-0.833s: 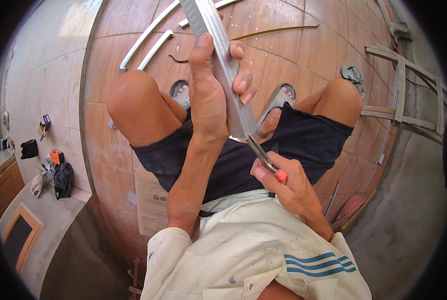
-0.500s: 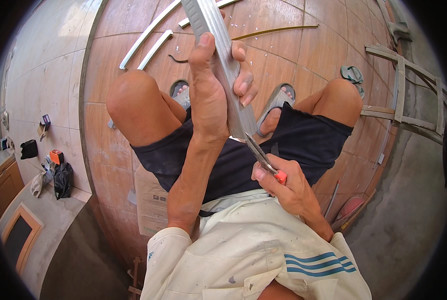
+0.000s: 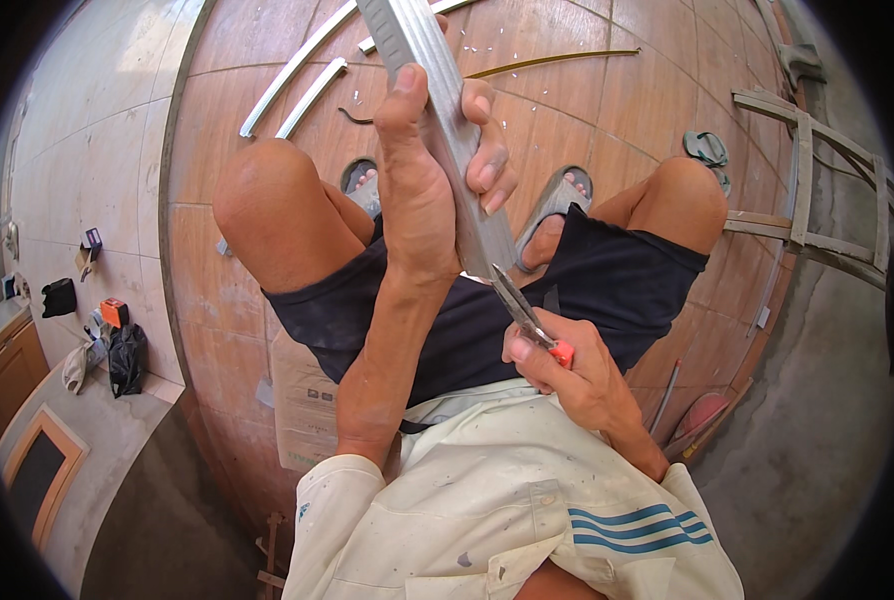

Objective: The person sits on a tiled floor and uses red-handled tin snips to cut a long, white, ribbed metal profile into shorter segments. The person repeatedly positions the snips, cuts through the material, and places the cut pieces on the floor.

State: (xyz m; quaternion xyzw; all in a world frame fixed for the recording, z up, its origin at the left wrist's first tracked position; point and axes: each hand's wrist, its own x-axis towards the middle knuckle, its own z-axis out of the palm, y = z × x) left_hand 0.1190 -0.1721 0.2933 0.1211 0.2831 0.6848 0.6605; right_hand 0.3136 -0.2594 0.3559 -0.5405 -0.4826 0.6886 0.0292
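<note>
A long silver metal channel slants up and away from my lap. My left hand is wrapped round it, thumb on the left side and fingers on the right. At the channel's near end are the jaws of a pair of tin snips with red on the handles. My right hand is closed round those handles, which are mostly hidden in the palm. The blades touch the channel's lower corner; how deep they reach cannot be made out.
More metal channels and a thin brass-coloured strip lie on the tiled floor ahead among small white scraps. Flip-flops and a wooden frame are at the right. Leftward sit plastic bags and an orange box.
Almost nothing differs. Both hands, the channel and the snips keep nearly the same position, with only a very slight shift of the view.
</note>
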